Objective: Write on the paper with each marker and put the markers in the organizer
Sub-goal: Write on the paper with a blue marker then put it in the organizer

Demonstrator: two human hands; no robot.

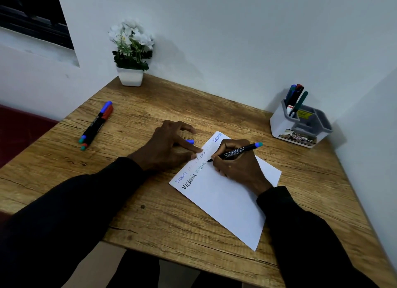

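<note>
Marker (234, 152), slim cylinder, on flat paper (225, 201)

left hand (169, 147) splayed, right hand (237, 164) gripping marker (243, 149)

Table (150, 212), far middle: bare wood between flower pot (130, 77) and organizer (300, 128); open passage.
Left side: loose markers (96, 124), well apart from the left hand (169, 145).
Far right corner: organizer boxed in by two walls.
Centre: paper (225, 201), far edge occupied by the left hand and by the right hand (238, 165) gripping a marker (236, 150); near half uncovered.
</note>
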